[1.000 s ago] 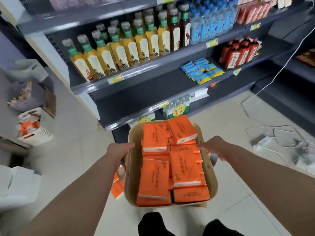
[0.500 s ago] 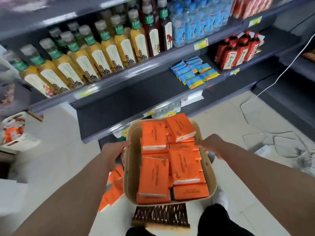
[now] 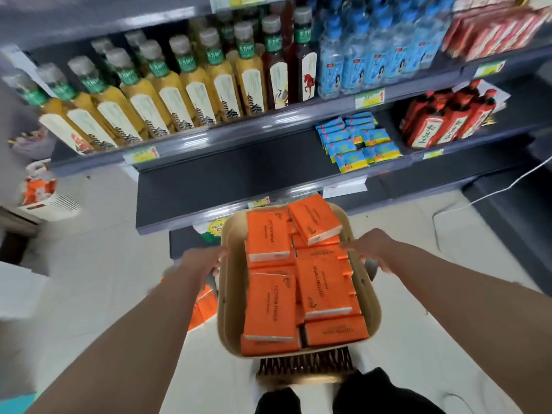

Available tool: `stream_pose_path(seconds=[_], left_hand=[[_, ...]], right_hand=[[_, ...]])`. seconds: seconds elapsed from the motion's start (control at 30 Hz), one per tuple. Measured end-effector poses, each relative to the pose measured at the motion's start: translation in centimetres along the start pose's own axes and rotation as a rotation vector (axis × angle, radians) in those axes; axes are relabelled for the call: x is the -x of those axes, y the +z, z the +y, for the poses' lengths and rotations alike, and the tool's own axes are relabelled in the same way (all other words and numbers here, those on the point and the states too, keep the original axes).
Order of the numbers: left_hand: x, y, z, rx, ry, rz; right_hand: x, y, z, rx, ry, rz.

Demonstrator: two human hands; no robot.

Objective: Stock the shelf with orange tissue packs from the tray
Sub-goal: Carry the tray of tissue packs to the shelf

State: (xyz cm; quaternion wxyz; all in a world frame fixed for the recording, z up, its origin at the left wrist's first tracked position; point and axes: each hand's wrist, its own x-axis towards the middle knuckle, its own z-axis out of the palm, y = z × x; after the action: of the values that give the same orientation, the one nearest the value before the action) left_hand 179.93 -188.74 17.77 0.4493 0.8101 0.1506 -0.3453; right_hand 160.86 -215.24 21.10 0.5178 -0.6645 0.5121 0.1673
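Grip: our left hand and right hand curl over opposite side rims of the tray. Orange tissue packs lie between them, long axes mostly pointing at the shelf; both hands equally near. Bare shelf room ahead, left of blue snack packets; mind its front edge.

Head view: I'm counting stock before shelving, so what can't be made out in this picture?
- Orange tissue packs in the beige moulded tray: head view, lower layers buried under the top ones, so no total count.
- Yellow shelf price labels: head view, print motion-blurred.
- Dark slatted object below the tray: head view, mostly covered by the tray.
- Bottom-shelf goods: head view, hidden behind the tray.
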Motion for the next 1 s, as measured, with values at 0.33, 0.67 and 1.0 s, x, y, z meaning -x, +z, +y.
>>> stream_pose_path(seconds=[0.33,0.67,1.0], left_hand=[[-3.5,1.6,6.3,-0.115,0.011,-0.023],[-4.9,10.4,10.0,-0.059,-0.085,0.251],[-9.6,13.2,15.0,-0.134,-0.106,0.071]], right_hand=[[-5.0,-1.7,-3.4,-0.031,-0.011,-0.053],[-14.8,-8.8,-6.3,0.042,-0.098,-0.196],[-19.0,-10.8,-7.0,-0.052,0.049,-0.032]])
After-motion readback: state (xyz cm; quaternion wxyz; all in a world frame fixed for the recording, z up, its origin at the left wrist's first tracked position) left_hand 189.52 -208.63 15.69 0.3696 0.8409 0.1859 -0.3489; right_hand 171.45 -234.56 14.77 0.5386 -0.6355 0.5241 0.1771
